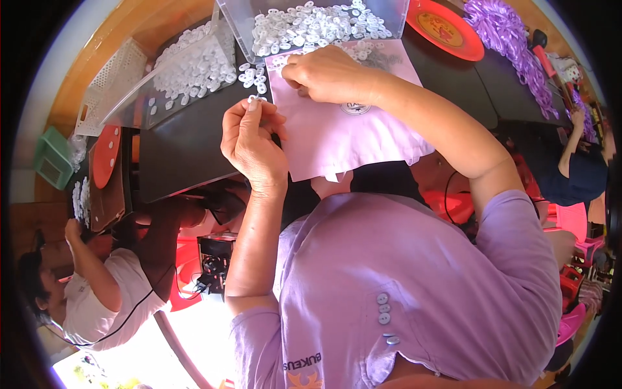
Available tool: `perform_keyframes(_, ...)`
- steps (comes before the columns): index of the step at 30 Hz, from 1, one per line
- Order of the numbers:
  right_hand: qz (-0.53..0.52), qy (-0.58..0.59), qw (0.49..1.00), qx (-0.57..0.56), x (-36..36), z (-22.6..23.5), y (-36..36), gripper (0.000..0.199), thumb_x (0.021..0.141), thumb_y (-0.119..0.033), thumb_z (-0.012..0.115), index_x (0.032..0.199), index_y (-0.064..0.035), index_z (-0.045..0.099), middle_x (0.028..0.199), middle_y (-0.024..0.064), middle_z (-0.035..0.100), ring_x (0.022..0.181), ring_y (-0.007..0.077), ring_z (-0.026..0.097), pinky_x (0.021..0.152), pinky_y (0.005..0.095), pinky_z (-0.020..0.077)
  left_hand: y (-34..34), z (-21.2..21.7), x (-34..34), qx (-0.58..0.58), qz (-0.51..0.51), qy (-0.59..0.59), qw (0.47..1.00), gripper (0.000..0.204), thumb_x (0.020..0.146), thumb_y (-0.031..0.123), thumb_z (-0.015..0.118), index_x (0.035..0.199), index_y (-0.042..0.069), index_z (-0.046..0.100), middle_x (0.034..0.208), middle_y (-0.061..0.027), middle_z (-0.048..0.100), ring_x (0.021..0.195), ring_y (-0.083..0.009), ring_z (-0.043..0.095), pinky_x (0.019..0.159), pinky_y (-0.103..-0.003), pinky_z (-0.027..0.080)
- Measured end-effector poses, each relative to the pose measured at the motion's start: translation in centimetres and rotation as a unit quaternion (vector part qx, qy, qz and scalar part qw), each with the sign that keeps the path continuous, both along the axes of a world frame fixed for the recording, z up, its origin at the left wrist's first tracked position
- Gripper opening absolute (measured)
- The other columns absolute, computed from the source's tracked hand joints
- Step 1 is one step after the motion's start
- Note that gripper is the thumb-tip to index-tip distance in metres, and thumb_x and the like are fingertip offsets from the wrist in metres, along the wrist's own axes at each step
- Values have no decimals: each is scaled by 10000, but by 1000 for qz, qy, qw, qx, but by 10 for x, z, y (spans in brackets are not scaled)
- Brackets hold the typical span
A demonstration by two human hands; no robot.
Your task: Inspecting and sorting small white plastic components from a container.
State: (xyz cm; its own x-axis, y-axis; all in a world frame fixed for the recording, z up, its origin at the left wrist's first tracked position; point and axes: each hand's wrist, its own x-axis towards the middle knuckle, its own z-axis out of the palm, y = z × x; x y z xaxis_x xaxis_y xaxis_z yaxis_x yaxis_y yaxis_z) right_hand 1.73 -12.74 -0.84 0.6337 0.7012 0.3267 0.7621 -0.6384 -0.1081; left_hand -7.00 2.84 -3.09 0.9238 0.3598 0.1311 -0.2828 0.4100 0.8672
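Observation:
Before me a pink cloth point(311, 139) covers the table edge and hangs toward my lap. My left hand point(256, 146), beside its left edge, pinches a small white oval piece point(253, 98) between thumb and fingertip. Over the upper part of the cloth is my right hand point(330, 74), its fingers curled down and closed; what they hold, if anything, is hidden. Around those fingers lie more white pieces point(369, 50), some on the cloth. A few loose white ovals point(251, 76) sit on the dark table just past my left hand.
A clear bin point(243, 29) of white pieces stands ahead, with a second clear bin point(133, 97) at left. White basket point(113, 84), green tray point(53, 159), red plate point(447, 29) and purple cords point(502, 39) lie around. People work at left point(107, 285) and right point(583, 168).

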Motion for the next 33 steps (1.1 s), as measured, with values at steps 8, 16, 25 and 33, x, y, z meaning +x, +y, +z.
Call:
perform_keyframes(8, -37, -2, 998, 43, 3, 5, -7, 77, 773, -89, 608, 826, -77, 663, 863, 41, 665, 800, 265, 659, 664, 413, 510, 5, 17, 21, 1, 19, -57, 998, 110, 901, 59, 542, 953, -26, 497, 750, -150, 610, 568, -217, 574, 447, -304, 421)
perform_keyframes(16, -21, -70, 997, -30, -4, -5, -3, 104, 774, -128, 622, 827, -58, 677, 848, 78, 639, 801, 289, 659, 680, 436, 518, -17, 7, 25, -18, -15, -15, 1000, 104, 887, 59, 581, 931, -29, 547, 735, -132, 614, 551, -200, 568, 444, -293, 400)
perform_keyframes(25, -36, 34, 980, 195, -8, -9, -7, 99, 771, -110, 690, 817, -49, 627, 788, 71, 645, 724, 263, 637, 657, 379, 498, -18, 2, 25, 8, -32, 13, 999, 95, 885, 83, 626, 860, -4, 598, 714, -81, 625, 528, -136, 559, 446, -236, 387)
perform_keyframes(33, -22, 299, 808, 508, -13, 9, -9, 70, 839, -37, 665, 897, -6, 640, 786, 20, 629, 717, 80, 569, 663, 230, 473, -18, 3, 25, 36, -32, 27, 998, 118, 869, 70, 617, 924, -27, 580, 728, -102, 617, 557, -179, 577, 446, -259, 387)
